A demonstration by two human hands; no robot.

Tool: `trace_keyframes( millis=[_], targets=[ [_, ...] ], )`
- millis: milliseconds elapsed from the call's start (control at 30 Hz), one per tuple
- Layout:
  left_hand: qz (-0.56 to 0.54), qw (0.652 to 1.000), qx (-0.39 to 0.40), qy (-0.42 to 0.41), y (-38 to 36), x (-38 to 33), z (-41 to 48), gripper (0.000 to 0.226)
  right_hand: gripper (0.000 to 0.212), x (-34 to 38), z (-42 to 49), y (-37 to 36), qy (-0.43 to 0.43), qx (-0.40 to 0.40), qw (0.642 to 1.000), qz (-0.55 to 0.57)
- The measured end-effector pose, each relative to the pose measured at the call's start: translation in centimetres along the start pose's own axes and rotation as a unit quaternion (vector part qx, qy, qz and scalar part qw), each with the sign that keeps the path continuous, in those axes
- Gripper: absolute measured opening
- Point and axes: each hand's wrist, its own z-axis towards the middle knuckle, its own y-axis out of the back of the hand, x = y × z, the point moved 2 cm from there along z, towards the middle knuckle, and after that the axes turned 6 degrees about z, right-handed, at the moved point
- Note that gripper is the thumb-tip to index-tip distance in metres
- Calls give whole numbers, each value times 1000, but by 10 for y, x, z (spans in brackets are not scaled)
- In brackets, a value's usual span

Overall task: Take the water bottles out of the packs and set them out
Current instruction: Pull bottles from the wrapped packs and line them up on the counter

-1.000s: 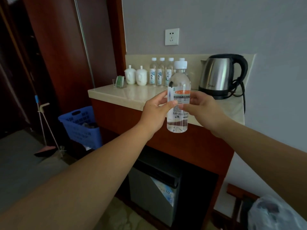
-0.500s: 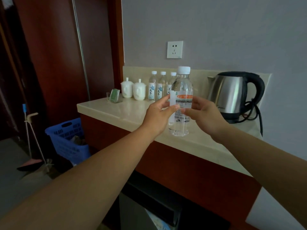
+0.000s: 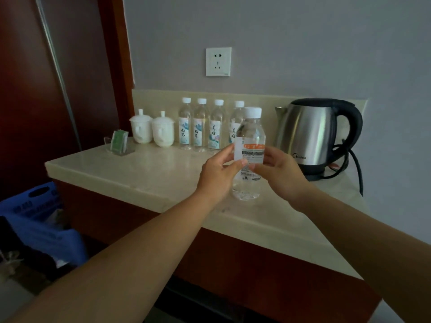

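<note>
Uprightness is what we watch: our held bottle (image 3: 250,134) stands cap-up, long axis vertical, pinched at the label between left hand (image 3: 218,177) and right hand (image 3: 281,174), fingers curled round either side. Its base sits low at the countertop (image 3: 140,173); whether it touches, we cannot tell. With the row of bottles (image 3: 201,127) behind and leftward and the kettle (image 3: 307,134) just to the right, we judge the free place lies straight ahead.
</note>
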Motion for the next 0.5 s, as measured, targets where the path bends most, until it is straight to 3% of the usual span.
trace_keyframes(
  millis=[500],
  targets=[
    [-45, 991, 113, -50, -18, 48, 101, 46, 32, -34, 67, -5, -46, -138, 989, -18]
  ],
)
